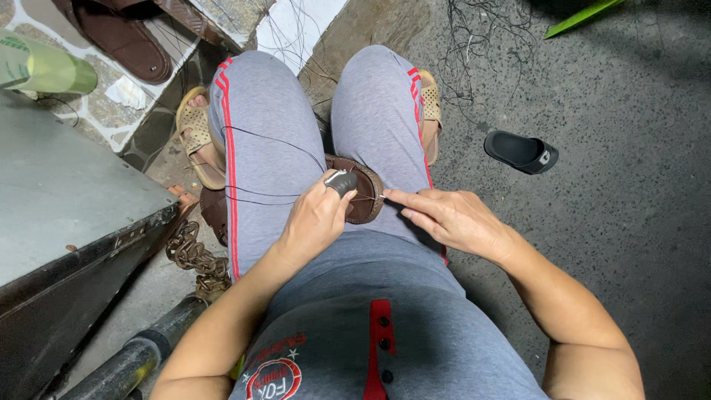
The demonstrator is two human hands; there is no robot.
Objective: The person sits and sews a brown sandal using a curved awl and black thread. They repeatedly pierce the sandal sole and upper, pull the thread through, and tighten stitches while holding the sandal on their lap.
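Seated view from above, with grey trousers [259,126] bearing red side stripes filling the centre. A brown leather sandal sole [366,194] lies wedged between the thighs, its rounded end turned toward the right knee. The left hand [315,222] rests on the left thigh, its fingers curled shut around a small dark tool with a pale metal band [341,181], which is pressed against the sole's upper face. The right hand [452,218] lies on the right thigh, its fingers held together and extended, fingertips touching the sole's edge; it grips nothing that can be made out. A thin black thread [270,139] runs across the left thigh toward the tool. Tan perforated slippers [196,133] cover both feet. On the dark concrete floor [629,222], well apart to the right, lies a black slide sandal [521,151]. A rusty chain [194,255] hangs beside a grey metal box [67,200] at the left.
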